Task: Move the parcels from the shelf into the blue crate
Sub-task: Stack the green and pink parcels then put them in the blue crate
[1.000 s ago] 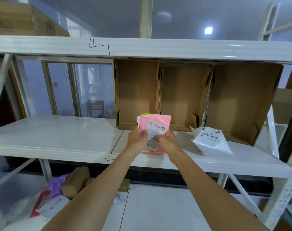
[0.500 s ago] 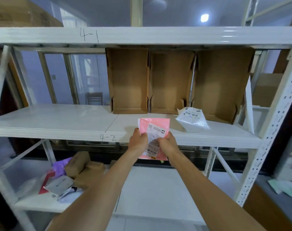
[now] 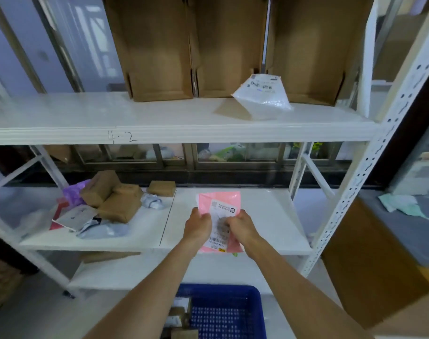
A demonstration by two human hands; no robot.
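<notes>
Both hands hold a flat pink parcel [image 3: 220,204] with a white label, in front of the lower shelf and off the rack. My left hand [image 3: 198,226] grips its left edge and my right hand [image 3: 241,226] its right edge. The blue crate [image 3: 223,311] sits on the floor below my arms, with a few small parcels in its left part. A white plastic parcel [image 3: 262,96] with barcodes lies on the shelf marked 4-2 [image 3: 159,118], at the right.
Three open cardboard boxes [image 3: 159,50] stand at the back of the 4-2 shelf. The lower shelf [image 3: 269,221] carries a heap of brown boxes and mailers [image 3: 105,206] at its left. A white perforated rack post [image 3: 370,172] rises at the right, with brown cartons beyond.
My hands have drawn the pink parcel off the 4-2 shelf and lowered it toward me. My view has tilted down, and the blue crate has come into sight.
</notes>
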